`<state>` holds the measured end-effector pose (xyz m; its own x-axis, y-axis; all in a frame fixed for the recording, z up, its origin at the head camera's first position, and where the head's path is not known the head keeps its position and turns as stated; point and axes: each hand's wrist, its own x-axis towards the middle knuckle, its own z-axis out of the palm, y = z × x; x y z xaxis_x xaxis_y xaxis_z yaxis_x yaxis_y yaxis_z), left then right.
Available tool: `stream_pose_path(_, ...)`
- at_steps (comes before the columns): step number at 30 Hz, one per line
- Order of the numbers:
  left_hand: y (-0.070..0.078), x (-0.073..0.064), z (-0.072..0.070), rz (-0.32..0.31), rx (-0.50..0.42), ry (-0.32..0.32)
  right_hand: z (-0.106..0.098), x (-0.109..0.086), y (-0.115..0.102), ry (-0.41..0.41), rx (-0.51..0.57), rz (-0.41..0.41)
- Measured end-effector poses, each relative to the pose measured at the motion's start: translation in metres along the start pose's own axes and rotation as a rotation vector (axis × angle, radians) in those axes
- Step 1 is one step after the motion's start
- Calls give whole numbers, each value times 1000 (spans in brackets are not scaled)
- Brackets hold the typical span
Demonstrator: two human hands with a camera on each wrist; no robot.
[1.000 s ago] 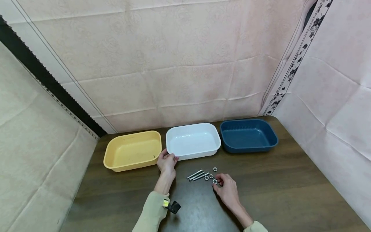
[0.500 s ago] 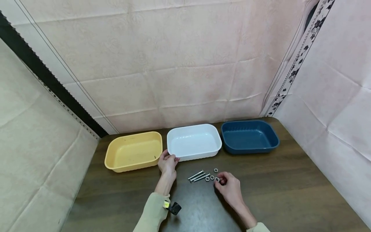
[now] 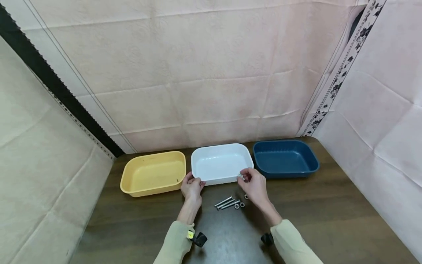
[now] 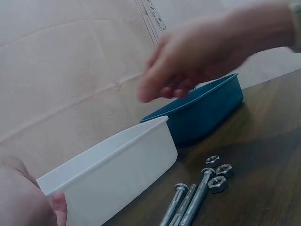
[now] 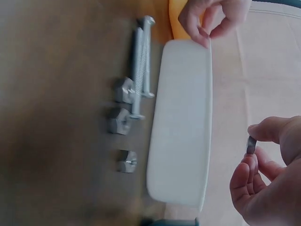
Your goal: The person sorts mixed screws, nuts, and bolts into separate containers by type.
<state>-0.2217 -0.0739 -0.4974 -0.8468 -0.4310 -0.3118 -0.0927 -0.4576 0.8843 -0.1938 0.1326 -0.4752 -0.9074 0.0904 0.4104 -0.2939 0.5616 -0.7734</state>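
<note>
My left hand (image 3: 191, 187) pinches the rim of the white tray (image 3: 222, 163) at its near left corner. A metal hex nut (image 5: 251, 145) is held between the thumb and fingertips of my right hand (image 3: 254, 184), above the tray's near right edge. Three steel bolts (image 3: 227, 203) lie side by side on the table in front of the tray. Right beside them are three loose nuts (image 4: 218, 184), one (image 3: 246, 197) partly covered by the right hand in the head view.
A yellow tray (image 3: 153, 172) stands left of the white one, with a small dark mark inside. To the right sits a blue tray (image 3: 286, 158). Light patterned cloth (image 3: 211, 73) hangs behind and along both sides of the brown wooden table (image 3: 132, 227).
My right hand has picked up a nut from beside the bolts and carried it forward to the white tray's edge. The left hand stays on the tray's rim.
</note>
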Motion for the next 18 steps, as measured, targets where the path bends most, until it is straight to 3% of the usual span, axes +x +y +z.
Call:
stream_pose_path(4,0,0,-1,6,-1,1,16,24,1,-24,-37,-24)
stream_pose_path(9,-1,0,-1,12,-7,1,35,47,6,-91,-99,20)
stream_pose_path(18,-3,2,-3,20,-21,-8,57,65,10,-184,-205,104)
